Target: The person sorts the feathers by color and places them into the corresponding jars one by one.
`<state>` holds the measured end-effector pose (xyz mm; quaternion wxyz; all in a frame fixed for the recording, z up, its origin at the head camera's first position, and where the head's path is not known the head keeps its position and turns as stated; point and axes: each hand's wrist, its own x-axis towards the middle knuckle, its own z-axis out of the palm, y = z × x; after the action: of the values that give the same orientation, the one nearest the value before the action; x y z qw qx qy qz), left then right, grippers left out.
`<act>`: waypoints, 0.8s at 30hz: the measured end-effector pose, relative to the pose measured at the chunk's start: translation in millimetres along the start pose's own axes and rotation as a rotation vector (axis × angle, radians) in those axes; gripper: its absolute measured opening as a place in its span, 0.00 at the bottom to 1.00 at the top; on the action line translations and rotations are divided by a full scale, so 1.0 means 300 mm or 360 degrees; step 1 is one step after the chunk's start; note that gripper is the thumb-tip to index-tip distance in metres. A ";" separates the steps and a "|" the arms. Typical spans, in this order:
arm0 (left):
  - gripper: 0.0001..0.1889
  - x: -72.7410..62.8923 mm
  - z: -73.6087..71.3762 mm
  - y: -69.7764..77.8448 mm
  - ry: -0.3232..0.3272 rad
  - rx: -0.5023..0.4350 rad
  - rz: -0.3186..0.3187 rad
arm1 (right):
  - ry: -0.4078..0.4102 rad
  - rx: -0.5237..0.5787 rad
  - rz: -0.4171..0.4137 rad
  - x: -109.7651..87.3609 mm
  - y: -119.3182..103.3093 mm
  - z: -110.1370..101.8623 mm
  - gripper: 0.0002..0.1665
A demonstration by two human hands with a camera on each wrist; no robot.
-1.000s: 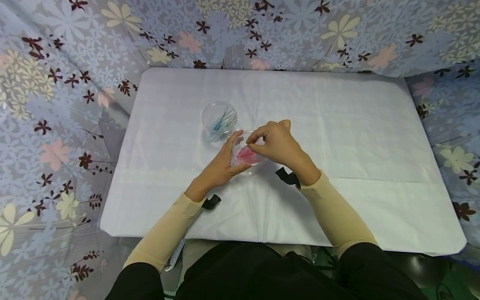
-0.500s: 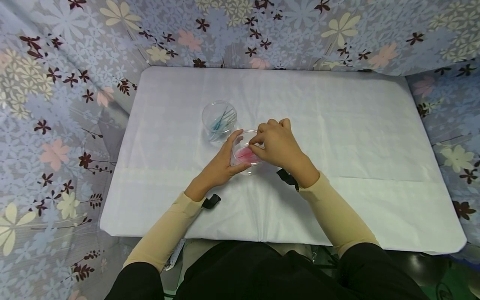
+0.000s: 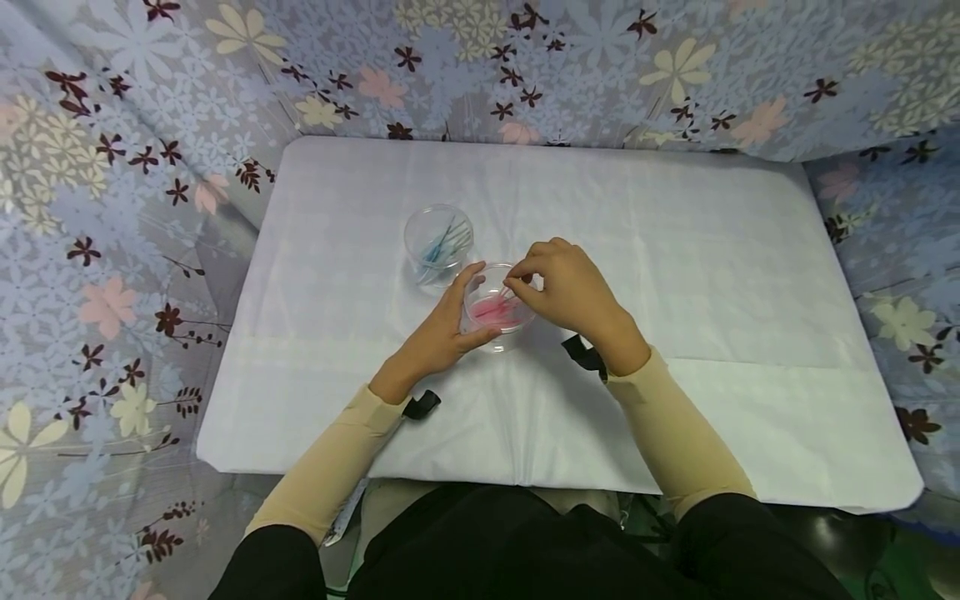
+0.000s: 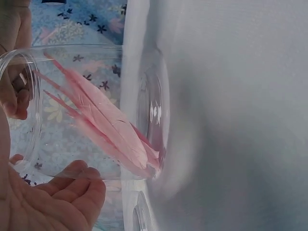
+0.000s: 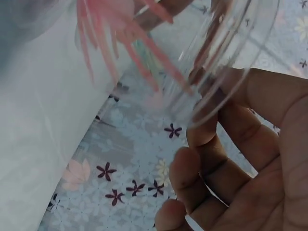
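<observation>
Several pink feathers (image 4: 108, 118) lean inside a clear cup (image 4: 156, 113), quills toward its mouth. My left hand (image 3: 438, 337) grips the cup, thumb on the near side and fingers round the far side. Over the mouth, my right hand (image 3: 566, 287) has thumb and index finger together, pinching the quill end of one pink feather right at the rim. In the right wrist view, that longest quill (image 5: 166, 65) reaches the fingertips, partly hidden by the clear rim. The other right fingers curl loosely outside the cup.
A second clear cup (image 3: 410, 250) with blue feathers (image 3: 442, 250) stands just behind and left of the first. Both stand on a white cloth-covered table (image 3: 712, 267). Floral curtains (image 3: 600, 75) surround its back and sides. Black straps (image 3: 422, 405) hang at the wrists.
The right hand has shifted slightly right and up over the cup's mouth, and the pink quills show more plainly beneath its fingertips. The left hand and both cups stay in place.
</observation>
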<state>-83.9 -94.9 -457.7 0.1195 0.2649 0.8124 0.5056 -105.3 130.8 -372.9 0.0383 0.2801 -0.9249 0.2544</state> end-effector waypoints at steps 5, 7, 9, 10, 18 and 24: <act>0.50 -0.010 0.002 0.002 0.0079 -0.0086 0.0024 | 0.0064 0.0125 -0.0011 -0.006 0.025 -0.011 0.08; 0.50 -0.022 -0.005 0.009 0.0125 -0.0112 0.0023 | 0.0073 0.0184 0.0006 -0.008 0.032 -0.016 0.08; 0.51 -0.040 -0.017 0.021 0.0179 -0.0108 0.0005 | 0.0085 0.0258 0.0032 -0.008 0.036 -0.023 0.10; 0.51 -0.051 -0.025 0.026 0.0211 -0.0101 -0.0005 | 0.0096 0.0288 0.0044 -0.008 0.038 -0.027 0.11; 0.50 -0.170 -0.145 0.027 0.0482 -0.0137 0.0031 | 0.0176 0.0423 0.0300 -0.048 0.075 -0.070 0.20; 0.47 -0.212 -0.287 0.045 0.0776 -0.0117 -0.0079 | 0.0102 0.0105 0.0533 -0.137 0.149 -0.063 0.35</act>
<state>-66.8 -190.5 -410.8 -0.0581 0.1104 0.8045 0.5807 -96.1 192.6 -385.4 0.0157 0.1150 -0.9481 0.2961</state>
